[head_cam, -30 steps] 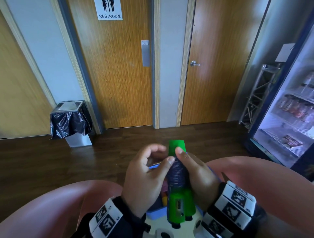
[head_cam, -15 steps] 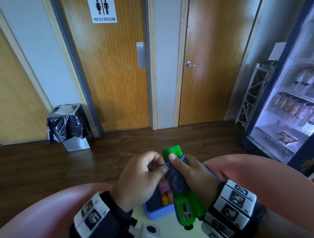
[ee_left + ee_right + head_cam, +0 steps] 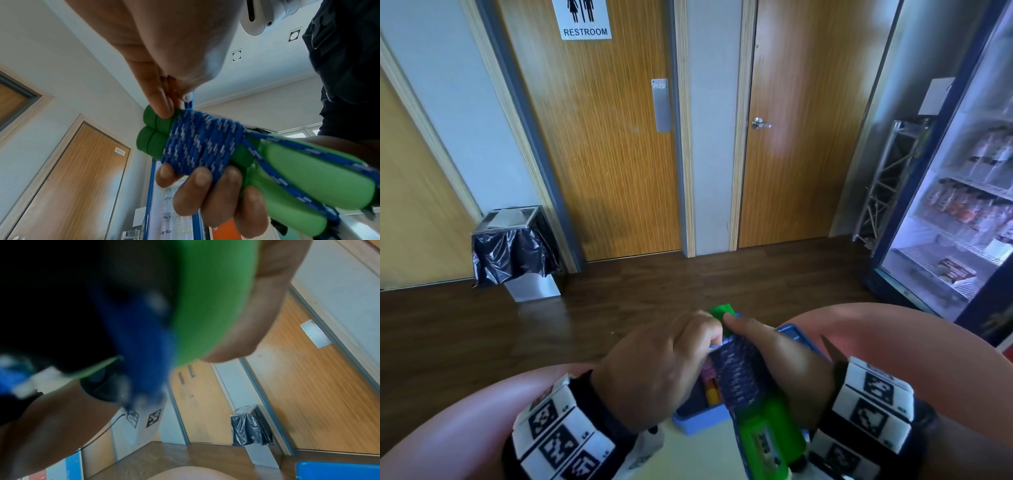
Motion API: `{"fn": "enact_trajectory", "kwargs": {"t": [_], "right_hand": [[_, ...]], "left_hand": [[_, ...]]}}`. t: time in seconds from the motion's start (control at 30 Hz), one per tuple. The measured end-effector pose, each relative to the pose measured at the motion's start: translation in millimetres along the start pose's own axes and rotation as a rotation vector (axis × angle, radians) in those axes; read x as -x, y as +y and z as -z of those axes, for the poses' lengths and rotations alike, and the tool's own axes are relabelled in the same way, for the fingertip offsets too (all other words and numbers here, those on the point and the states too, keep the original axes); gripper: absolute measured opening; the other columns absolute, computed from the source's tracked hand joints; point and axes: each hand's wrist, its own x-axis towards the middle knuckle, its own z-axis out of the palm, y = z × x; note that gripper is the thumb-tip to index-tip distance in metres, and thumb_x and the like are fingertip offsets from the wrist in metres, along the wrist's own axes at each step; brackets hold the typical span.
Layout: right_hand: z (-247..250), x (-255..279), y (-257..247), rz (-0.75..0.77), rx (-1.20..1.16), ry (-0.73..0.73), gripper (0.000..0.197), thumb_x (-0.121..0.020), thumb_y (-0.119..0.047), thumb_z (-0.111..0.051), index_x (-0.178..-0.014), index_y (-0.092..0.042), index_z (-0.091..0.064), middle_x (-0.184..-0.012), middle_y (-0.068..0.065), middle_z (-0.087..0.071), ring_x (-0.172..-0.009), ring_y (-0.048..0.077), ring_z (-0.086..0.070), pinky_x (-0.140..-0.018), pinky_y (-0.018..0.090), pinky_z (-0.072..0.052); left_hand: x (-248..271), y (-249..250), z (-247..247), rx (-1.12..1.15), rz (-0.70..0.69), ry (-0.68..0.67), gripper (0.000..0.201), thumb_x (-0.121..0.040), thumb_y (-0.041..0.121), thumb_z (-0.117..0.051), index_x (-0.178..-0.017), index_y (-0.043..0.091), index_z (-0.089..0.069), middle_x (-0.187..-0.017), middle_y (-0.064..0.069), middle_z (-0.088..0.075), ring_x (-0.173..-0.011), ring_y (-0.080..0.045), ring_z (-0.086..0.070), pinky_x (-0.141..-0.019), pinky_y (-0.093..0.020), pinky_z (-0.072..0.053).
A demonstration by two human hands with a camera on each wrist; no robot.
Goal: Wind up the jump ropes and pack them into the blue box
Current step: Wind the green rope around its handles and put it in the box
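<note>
A jump rope (image 3: 743, 373) with two green handles side by side and blue speckled cord wound round them is held above the blue box (image 3: 702, 416). My right hand (image 3: 784, 370) grips the wound bundle (image 3: 203, 142) from below, fingers (image 3: 202, 181) curled under the cord, thumb on top. My left hand (image 3: 664, 366) pinches the loose cord end (image 3: 189, 102) at the handles' far tips (image 3: 154, 129). Pink and orange things (image 3: 710, 385) lie inside the box. The right wrist view shows only a blurred green handle (image 3: 213, 301) and blue cord (image 3: 144, 340).
The box sits on a pale tabletop (image 3: 702, 455) between my knees (image 3: 893, 335). Beyond are a dark wood floor, a restroom door (image 3: 599, 137), a bin with a black liner (image 3: 515, 253) at left, and a glass-door fridge (image 3: 969, 212) at right.
The bundle has tilted and dropped lower toward the box. My left hand moved from open fingers beside the handles to a tight pinch on the cord end at the top.
</note>
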Motion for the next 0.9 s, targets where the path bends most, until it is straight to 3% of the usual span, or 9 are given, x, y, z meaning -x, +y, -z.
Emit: {"fn": "enact_trajectory", "kwargs": {"t": [0.2,0.37,0.47,0.57,0.63,0.7,0.83,0.9], "right_hand": [[-4,15,-1,0.067,-0.141,-0.099,0.039,-0.064,-0.036,-0.078,-0.088,-0.006,-0.071,-0.094,0.02,-0.061,-0.093,0.033,-0.056,-0.088,0.043,-0.043],[-12,15,1,0.117,-0.228,-0.095,0.06,-0.067,-0.035,-0.079,-0.111,0.004,-0.066,-0.097,0.022,-0.064,-0.088,0.032,-0.062,-0.087,0.043,-0.048],[-16,16,-1,0.157,-0.254,-0.108,0.05,-0.07,-0.038,-0.074,-0.101,0.001,-0.069,-0.087,0.018,-0.068,-0.076,0.027,-0.066,-0.077,0.039,-0.051],[-21,13,1,0.231,-0.163,-0.069,0.051,-0.076,-0.041,-0.075,-0.099,0.004,-0.067,-0.089,0.02,-0.067,-0.079,0.029,-0.066,-0.079,0.044,-0.053],[-23,7,5,0.318,-0.01,0.081,0.063,-0.066,-0.055,-0.076,-0.099,-0.002,-0.067,-0.092,0.018,-0.067,-0.086,0.031,-0.065,-0.093,0.056,-0.048],[-25,3,4,0.436,0.192,0.266,0.064,-0.059,-0.069,-0.072,-0.088,-0.013,-0.067,-0.083,0.006,-0.068,-0.082,0.024,-0.067,-0.092,0.059,-0.049],[-23,3,3,0.589,0.483,0.414,0.066,-0.065,-0.08,-0.06,-0.09,-0.02,-0.058,-0.078,-0.002,-0.066,-0.074,0.009,-0.065,-0.078,0.043,-0.055],[-24,7,2,0.613,0.645,0.431,0.06,-0.068,-0.076,-0.052,-0.093,-0.022,-0.054,-0.08,-0.004,-0.066,-0.073,0.003,-0.063,-0.071,0.03,-0.053]], "left_hand": [[5,2,3,0.084,-0.04,0.129,0.012,-0.091,0.006,-0.049,-0.1,0.014,-0.046,-0.104,0.001,-0.051,-0.083,-0.018,-0.054,-0.079,-0.021,-0.043],[8,16,0,0.351,0.229,0.334,0.003,-0.091,0.014,-0.057,-0.092,0.012,-0.059,-0.099,0.006,-0.059,-0.093,-0.014,-0.06,-0.081,-0.023,-0.046],[9,22,-6,0.594,0.428,0.395,0.008,-0.088,0.025,-0.06,-0.086,0.017,-0.062,-0.091,0.005,-0.063,-0.087,-0.016,-0.062,-0.074,-0.027,-0.046],[6,25,-6,0.749,0.577,0.479,0.015,-0.085,0.034,-0.061,-0.079,0.021,-0.063,-0.076,0.005,-0.064,-0.071,-0.007,-0.059,-0.066,-0.017,-0.044],[4,24,-2,0.706,0.586,0.451,0.023,-0.086,0.039,-0.057,-0.074,0.021,-0.063,-0.065,0.011,-0.059,-0.062,-0.003,-0.055,-0.061,-0.011,-0.04],[4,23,2,0.595,0.574,0.359,0.03,-0.087,0.046,-0.054,-0.069,0.023,-0.059,-0.06,0.012,-0.056,-0.058,-0.003,-0.053,-0.057,-0.009,-0.037],[9,13,2,0.588,0.608,0.09,0.041,-0.085,0.057,-0.053,-0.076,0.018,-0.057,-0.06,0.003,-0.056,-0.055,-0.009,-0.054,-0.053,-0.025,-0.044],[9,8,1,0.769,0.73,0.056,0.048,-0.084,0.059,-0.056,-0.074,0.012,-0.058,-0.064,-0.008,-0.059,-0.062,-0.026,-0.058,-0.06,-0.042,-0.05]]}}
